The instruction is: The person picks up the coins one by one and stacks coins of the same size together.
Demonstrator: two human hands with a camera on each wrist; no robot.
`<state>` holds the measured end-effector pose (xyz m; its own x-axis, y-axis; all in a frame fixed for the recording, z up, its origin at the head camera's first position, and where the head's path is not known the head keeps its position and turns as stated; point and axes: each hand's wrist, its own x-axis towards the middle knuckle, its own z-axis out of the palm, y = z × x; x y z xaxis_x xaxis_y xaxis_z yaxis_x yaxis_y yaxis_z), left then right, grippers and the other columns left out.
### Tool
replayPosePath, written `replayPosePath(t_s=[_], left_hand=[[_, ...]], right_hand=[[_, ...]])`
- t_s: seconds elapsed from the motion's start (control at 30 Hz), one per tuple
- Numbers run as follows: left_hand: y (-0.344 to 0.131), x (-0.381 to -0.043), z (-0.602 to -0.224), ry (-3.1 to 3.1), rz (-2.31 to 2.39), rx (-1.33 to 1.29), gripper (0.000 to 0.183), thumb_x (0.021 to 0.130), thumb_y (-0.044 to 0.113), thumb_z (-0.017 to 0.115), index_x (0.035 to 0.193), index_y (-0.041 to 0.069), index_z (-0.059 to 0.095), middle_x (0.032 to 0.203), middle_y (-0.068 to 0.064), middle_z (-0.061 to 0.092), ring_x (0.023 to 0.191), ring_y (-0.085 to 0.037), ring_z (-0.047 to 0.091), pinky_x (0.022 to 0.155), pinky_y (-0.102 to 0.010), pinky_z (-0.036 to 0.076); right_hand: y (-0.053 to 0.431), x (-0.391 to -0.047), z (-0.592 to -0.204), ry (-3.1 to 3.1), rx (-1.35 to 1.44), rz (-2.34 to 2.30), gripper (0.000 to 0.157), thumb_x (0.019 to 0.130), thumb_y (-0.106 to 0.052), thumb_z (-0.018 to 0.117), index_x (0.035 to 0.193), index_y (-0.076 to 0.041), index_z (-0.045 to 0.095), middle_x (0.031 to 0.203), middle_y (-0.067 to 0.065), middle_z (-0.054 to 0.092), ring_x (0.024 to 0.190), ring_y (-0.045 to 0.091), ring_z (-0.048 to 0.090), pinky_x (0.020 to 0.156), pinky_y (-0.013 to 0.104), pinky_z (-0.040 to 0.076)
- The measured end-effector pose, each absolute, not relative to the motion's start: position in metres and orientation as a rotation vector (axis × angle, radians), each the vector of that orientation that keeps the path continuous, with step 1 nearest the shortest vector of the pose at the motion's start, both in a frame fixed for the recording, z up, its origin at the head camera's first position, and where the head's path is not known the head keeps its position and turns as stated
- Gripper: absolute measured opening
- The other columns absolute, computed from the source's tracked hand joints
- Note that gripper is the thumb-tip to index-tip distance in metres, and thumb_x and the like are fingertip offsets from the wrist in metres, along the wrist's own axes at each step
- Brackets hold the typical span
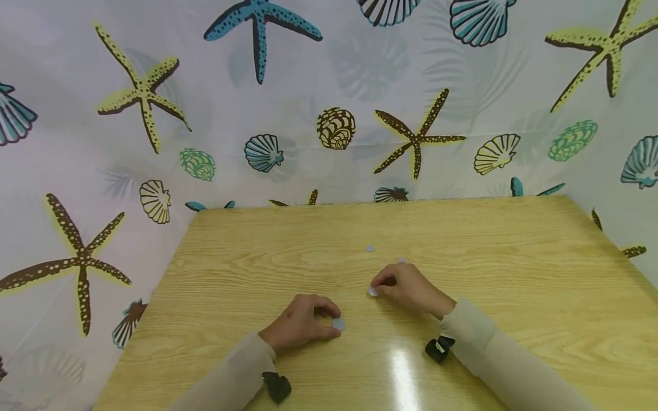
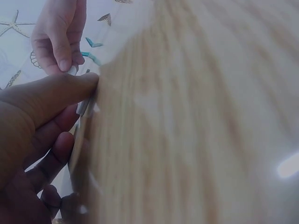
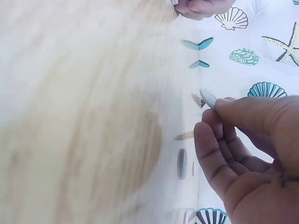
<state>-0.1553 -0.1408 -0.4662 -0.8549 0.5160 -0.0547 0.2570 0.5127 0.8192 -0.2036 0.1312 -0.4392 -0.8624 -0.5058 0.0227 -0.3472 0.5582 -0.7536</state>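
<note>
Between the thumb and fingertips of my left hand (image 1: 300,324) is a small round pale-grey disc (image 1: 337,324), pinched by its edges low over the wooden table. The left wrist view shows only a thin side of that disc (image 2: 83,106), partly covered by the thumb. To the right and a little farther off, my right hand (image 1: 411,290) pinches a second, similar disc (image 1: 372,291), tilted and above the tabletop in the right wrist view (image 3: 209,99). Two more discs lie on the table beyond: one (image 1: 369,248) farther back, another (image 1: 401,260) just behind the right knuckles.
The light wooden table (image 1: 257,240) runs back to a white cloth (image 1: 298,103) printed with starfish and shells, which also hangs along the left and right sides. Each sleeve cuff carries a black strap-like piece (image 1: 277,387). Light glares off the table's near part.
</note>
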Motion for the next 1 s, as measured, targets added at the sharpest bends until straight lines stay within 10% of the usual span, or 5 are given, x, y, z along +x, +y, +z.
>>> replayPosePath(t_s=[1.0], left_hand=[[-0.14, -0.155, -0.466, 2.468, 1.239, 0.71, 0.028, 0.083, 0.02, 0.084, 0.106, 0.013, 0.071, 0.106, 0.008, 0.068, 0.095, -0.009, 0.061, 0.086, -0.028, 0.05]], right_hand=[[0.127, -0.165, -0.442, 2.448, -0.944, -1.094, 0.003, 0.089, -0.002, 0.072, 0.092, -0.003, 0.074, 0.095, 0.002, 0.07, 0.089, 0.017, 0.065, 0.077, 0.028, 0.054]])
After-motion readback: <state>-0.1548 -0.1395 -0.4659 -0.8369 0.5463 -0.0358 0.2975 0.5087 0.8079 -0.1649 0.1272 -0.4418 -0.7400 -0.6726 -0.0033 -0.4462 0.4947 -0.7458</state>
